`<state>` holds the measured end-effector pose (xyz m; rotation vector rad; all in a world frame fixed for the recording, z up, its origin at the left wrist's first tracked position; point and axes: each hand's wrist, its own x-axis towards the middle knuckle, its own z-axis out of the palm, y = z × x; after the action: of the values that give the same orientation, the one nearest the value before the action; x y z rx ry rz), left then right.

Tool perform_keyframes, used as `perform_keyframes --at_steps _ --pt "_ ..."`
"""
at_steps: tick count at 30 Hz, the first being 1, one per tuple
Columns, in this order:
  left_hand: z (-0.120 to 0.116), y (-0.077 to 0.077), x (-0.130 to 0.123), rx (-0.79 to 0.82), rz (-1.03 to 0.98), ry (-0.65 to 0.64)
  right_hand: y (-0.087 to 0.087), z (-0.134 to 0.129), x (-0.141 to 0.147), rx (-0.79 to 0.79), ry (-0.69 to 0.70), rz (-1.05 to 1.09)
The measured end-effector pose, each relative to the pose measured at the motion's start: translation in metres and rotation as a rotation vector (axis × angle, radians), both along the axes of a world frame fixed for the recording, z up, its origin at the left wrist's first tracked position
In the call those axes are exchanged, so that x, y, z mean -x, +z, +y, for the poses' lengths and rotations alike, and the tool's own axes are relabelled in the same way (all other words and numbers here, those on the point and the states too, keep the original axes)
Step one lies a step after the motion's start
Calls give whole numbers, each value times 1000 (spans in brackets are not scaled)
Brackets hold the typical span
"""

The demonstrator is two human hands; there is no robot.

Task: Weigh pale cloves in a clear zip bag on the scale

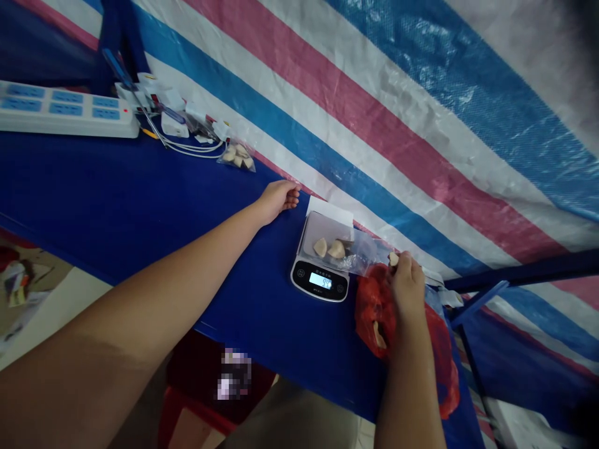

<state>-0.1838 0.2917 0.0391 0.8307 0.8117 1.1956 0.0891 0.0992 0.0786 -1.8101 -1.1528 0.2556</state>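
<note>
A digital kitchen scale (320,279) with a lit display stands on the blue table. On its plate lies a clear plastic bag (361,251) with pale, dark-edged chunks (336,249) inside; its length stretches to the right, off the scale. My left hand (277,202) rests left of the scale, fingers curled in, with nothing showing in them. Between the fingers of my right hand (408,284) is a pale chunk (394,259), close to the bag's right end. Below that hand, a red plastic bag (372,312) gapes, with a pale piece (379,335) visible in its opening.
Near the tarp wall lies a small sealed bag of chunks (238,156). Behind it are cables (194,148), chargers and a screwdriver (145,112), then a white power strip (70,109). A striped tarp (337,112) borders the table; a red stool (206,399) stands below its front edge.
</note>
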Motion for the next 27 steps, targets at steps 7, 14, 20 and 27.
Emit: perform_keyframes --at_steps 7,14,20,27 --pt "-3 4 0 -11 8 -9 6 -4 2 66 43 127" --pt "-4 5 1 -11 10 -4 2 0 -4 180 189 88" --pt "-3 6 -1 -2 9 3 42 -55 6 -10 79 245" --pt "-2 6 -2 2 22 11 42 -183 8 601 -62 -174"
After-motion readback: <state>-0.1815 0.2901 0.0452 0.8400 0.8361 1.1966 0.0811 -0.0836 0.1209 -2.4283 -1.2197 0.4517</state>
